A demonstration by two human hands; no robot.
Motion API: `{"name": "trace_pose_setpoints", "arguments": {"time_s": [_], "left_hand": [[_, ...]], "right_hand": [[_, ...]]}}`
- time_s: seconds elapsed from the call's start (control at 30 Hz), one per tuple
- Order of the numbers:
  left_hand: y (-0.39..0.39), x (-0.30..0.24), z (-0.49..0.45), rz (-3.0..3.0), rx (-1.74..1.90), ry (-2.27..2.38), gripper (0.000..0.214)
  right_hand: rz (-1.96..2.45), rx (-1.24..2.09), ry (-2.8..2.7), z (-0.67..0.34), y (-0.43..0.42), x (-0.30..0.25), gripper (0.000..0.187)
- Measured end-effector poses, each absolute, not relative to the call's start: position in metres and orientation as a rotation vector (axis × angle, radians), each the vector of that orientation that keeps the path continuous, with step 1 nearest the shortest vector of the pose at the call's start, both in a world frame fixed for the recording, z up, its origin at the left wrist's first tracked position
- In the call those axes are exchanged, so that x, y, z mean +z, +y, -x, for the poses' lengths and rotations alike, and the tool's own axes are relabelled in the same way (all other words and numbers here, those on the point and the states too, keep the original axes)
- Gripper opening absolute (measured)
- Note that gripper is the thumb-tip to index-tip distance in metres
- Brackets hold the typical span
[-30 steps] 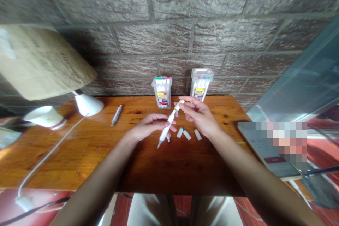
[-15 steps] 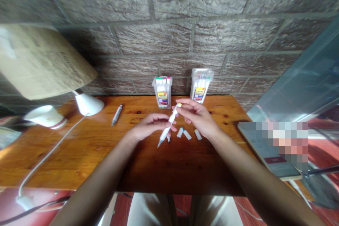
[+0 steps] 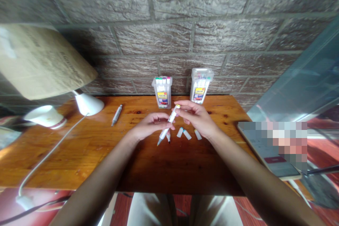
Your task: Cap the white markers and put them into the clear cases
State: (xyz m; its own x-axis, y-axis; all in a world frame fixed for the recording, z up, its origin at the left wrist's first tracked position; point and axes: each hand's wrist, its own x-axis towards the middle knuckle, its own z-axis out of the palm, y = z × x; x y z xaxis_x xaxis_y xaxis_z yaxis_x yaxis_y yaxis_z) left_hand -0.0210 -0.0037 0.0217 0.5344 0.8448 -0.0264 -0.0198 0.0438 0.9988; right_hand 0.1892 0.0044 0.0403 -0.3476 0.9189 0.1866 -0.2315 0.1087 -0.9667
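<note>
My left hand (image 3: 148, 126) grips the barrel of a white marker (image 3: 166, 129) that slants down to the left, its bare tip pointing at the table. My right hand (image 3: 197, 118) pinches the marker's upper end, where a yellow-tipped cap (image 3: 177, 107) sits. Three loose caps (image 3: 186, 134) lie on the wooden table (image 3: 79, 155) just under my right hand. A small dark piece (image 3: 168, 137) lies beside the marker's tip. Behind my hands stand two clear marker boxes, one on the left (image 3: 162, 91) and one on the right (image 3: 200, 85).
A grey pen (image 3: 116, 114) lies left of my hands. A white lamp base (image 3: 88, 104) with a cord (image 3: 45, 159) and a beige shade (image 3: 39, 60) fill the left. A tablet-like slab (image 3: 267, 152) lies at the right edge. A brick wall (image 3: 169, 24) backs the table.
My right hand has pushed the yellow cap down onto the marker's upper end and dropped slightly. The marker and left hand have barely shifted.
</note>
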Motion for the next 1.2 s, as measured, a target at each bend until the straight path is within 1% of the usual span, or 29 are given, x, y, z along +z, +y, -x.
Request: {"name": "trace_pose_setpoints", "arguments": {"time_s": [0.33, 0.5, 0.73, 0.93, 1.03, 1.2], "left_hand": [[-0.0028, 0.0195, 0.0207, -1.430, 0.784, 0.770, 0.028], [-0.0028, 0.0198, 0.0204, -1.410, 0.815, 0.764, 0.027], [-0.0025, 0.0212, 0.0195, -1.432, 0.838, 0.776, 0.027], [-0.0021, 0.0177, 0.0200, -1.392, 0.773, 0.784, 0.035], [-0.0029, 0.0175, 0.0201, -1.379, 0.754, 0.780, 0.036], [-0.0042, 0.0173, 0.0192, -1.406, 0.760, 0.767, 0.034]], "right_hand": [[0.687, 1.507, -1.395, -0.1902, 0.0058, 0.0424, 0.034], [0.694, 1.587, -1.411, -0.1896, 0.0051, 0.0382, 0.040], [0.718, 1.589, -1.443, -0.1876, 0.0051, 0.0353, 0.037], [0.719, 1.567, -1.310, -0.1893, 0.0053, 0.0421, 0.049], [0.688, 1.560, -1.266, -0.1891, 0.0059, 0.0422, 0.046], [0.632, 1.638, -1.252, -0.1871, 0.0066, 0.0381, 0.039]]}}
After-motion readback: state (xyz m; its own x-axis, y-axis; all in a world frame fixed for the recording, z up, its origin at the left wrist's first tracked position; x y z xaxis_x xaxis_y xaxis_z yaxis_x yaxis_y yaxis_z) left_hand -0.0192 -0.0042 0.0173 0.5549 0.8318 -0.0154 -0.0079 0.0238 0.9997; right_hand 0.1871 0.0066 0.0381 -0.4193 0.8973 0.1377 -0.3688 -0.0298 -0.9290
